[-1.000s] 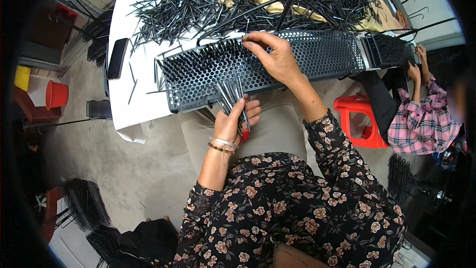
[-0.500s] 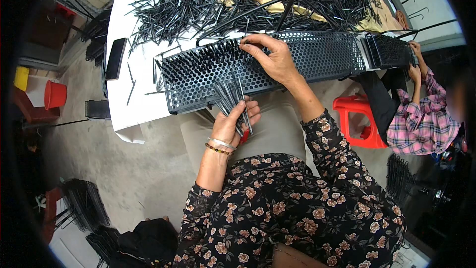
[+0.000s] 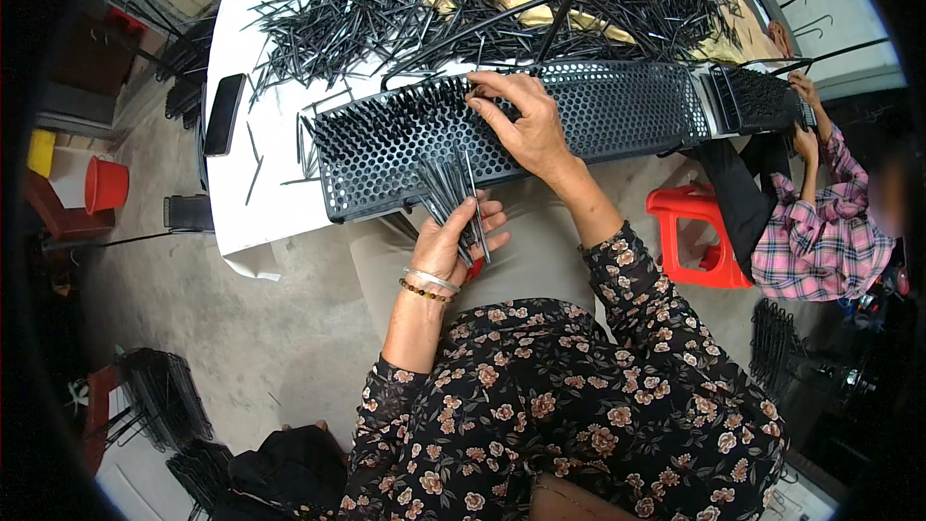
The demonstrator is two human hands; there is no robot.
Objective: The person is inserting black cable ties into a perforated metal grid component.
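Across my lap lies a long black perforated rack (image 3: 617, 116), its round holes in rows. Short black sticks (image 3: 386, 121) stand upright in many holes of its left part. My left hand (image 3: 451, 239), below the rack's front edge, is closed round a loose bundle of thin black sticks (image 3: 446, 191) whose tips fan out over the holes. Above the rack my right hand (image 3: 531, 123) pinches the top of a black stick at the right end of the filled rows; most of that stick is hidden among the others.
Beyond the rack a big heap of black sticks (image 3: 386, 10) covers the white table (image 3: 236, 203). A phone (image 3: 225, 116) lies at the left. Another person (image 3: 820, 232) works at the rack's right end, near a red stool (image 3: 699, 241). A red bucket (image 3: 106, 183) stands far left.
My right hand has shifted slightly, its wrist dropping a little and its fingers straightening over the same spot. My left hand and its bundle stay nearly still.
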